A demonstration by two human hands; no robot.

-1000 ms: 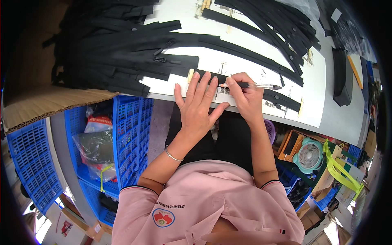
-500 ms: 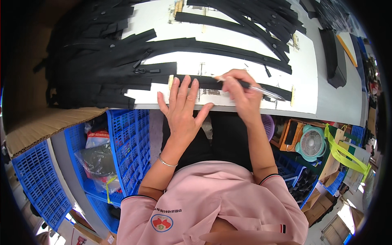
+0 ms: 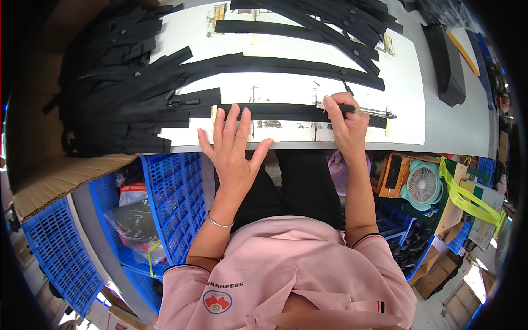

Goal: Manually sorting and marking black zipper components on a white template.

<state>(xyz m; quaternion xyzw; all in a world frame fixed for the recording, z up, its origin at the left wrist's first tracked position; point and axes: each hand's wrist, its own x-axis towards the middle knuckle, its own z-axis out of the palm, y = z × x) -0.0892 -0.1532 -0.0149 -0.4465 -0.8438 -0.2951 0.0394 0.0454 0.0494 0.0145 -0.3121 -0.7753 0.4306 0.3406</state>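
Note:
My left hand [image 3: 235, 151] lies with fingers spread, its fingertips pressing on the left part of a black zipper strip [image 3: 280, 112]. The strip runs sideways across a white board [image 3: 297, 91] near the table's front edge. Dark marks and short lines show on the board, with small yellowish tabs at both ends of the strip. My right hand [image 3: 350, 131] is closed around a pen [image 3: 374, 111] with a clear barrel and dark grip. The pen lies almost level over the strip, its left end near a thin line on the board; whether it touches is unclear.
Black zipper strips [image 3: 110, 104] are heaped at the left, beside a cardboard box [image 3: 71, 170]. More strips [image 3: 341, 22] lie at the back of the board. Blue baskets [image 3: 176, 203] stand below left. A teal fan [image 3: 423, 185] sits below right, near a phone [image 3: 394, 171].
My right hand has moved rightward along the strip with the pen, which now lies more level. My left hand keeps its place on the strip. The whole view has shifted slightly.

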